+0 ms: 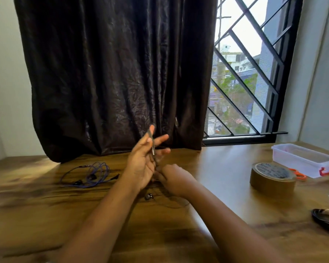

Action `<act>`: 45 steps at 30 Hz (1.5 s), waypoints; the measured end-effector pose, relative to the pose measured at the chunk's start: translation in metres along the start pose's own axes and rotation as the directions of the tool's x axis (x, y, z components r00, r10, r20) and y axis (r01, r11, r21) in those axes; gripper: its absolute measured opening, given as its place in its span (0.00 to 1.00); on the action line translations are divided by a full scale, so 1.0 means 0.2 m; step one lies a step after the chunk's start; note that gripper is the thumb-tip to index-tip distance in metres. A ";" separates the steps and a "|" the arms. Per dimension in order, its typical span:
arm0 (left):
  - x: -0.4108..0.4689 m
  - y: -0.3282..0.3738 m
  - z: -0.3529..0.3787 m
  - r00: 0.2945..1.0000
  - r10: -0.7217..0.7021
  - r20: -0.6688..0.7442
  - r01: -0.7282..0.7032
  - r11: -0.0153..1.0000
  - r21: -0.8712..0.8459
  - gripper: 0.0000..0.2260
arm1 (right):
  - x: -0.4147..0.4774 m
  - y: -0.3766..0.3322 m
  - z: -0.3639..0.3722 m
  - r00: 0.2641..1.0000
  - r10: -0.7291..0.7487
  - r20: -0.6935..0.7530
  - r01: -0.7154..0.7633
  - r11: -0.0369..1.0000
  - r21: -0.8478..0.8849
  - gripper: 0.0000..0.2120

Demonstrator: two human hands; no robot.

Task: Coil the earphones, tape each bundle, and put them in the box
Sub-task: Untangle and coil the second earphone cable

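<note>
Near right table edge, clear box

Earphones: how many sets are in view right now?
3. A purple set lies loose at left on the table; a black set is strung between the left hand and right hand; a coiled black bundle, likely earphones, sits at the right edge, partly cut off.

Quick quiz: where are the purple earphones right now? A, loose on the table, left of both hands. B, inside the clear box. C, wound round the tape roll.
A: the purple earphones lie in a loose tangle on the table, left of the left hand, while the clear box sits far off to the right.
</note>
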State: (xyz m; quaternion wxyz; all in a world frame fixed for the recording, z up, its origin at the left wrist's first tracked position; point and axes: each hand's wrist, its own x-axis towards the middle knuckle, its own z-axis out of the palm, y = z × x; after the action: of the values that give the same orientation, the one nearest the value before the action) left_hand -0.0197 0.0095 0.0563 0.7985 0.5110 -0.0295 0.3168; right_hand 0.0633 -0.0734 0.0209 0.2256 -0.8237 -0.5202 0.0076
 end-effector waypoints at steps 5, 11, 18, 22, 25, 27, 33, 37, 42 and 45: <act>0.05 -0.02 -0.16 0.984 0.173 -0.051 -0.108 0.792 0.600 0.19 | 0.01 -0.02 -0.08 0.996 -0.092 -0.003 0.092 0.995 0.040 0.13; 0.02 -0.05 -0.16 0.950 -0.296 0.100 0.107 0.609 0.786 0.18 | -0.04 0.17 -0.25 0.924 -0.149 -0.353 0.197 0.975 0.105 0.03; -0.06 0.05 0.03 0.890 -0.365 0.274 0.312 0.924 0.221 0.18 | -0.01 0.24 -0.19 0.826 0.119 -0.550 0.181 0.870 0.460 0.05; -0.02 0.00 0.01 0.990 -0.129 0.061 0.128 0.992 0.017 0.17 | 0.05 0.19 -0.05 0.934 0.045 -0.354 0.040 0.972 0.230 0.08; 0.03 0.00 -0.03 0.992 0.006 -0.123 0.000 0.999 0.052 0.17 | 0.05 0.08 0.01 0.988 -0.022 -0.152 0.040 0.992 0.120 0.10; 0.05 -0.01 -0.07 0.976 0.104 -0.190 -0.050 0.962 0.270 0.18 | 0.04 0.05 0.01 0.996 -0.030 -0.082 0.036 0.997 0.067 0.10; 0.06 -0.02 -0.23 0.934 0.337 -0.119 -0.020 0.383 0.923 0.18 | 0.00 0.10 -0.09 0.992 -0.069 -0.106 0.078 0.993 0.083 0.10; 0.05 -0.08 -0.18 1.000 0.001 -0.019 0.018 0.302 0.953 0.15 | -0.02 0.11 -0.17 0.937 -0.165 -0.309 0.219 0.964 0.151 0.07; 0.01 -0.04 -0.06 0.956 -0.285 0.069 0.128 0.615 0.778 0.17 | -0.03 0.20 -0.20 0.917 -0.022 -0.399 0.257 0.796 0.548 0.06; -0.02 0.01 -0.03 0.932 -0.347 0.102 0.231 0.788 0.571 0.19 | -0.03 0.21 -0.20 0.928 0.028 -0.371 0.245 0.705 0.666 0.05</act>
State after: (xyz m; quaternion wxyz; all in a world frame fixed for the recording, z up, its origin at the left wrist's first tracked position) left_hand -0.0249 0.0127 0.0531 0.6495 0.7463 0.0611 0.1320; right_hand 0.1058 -0.1078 0.0402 0.6108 -0.6305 -0.4770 0.0429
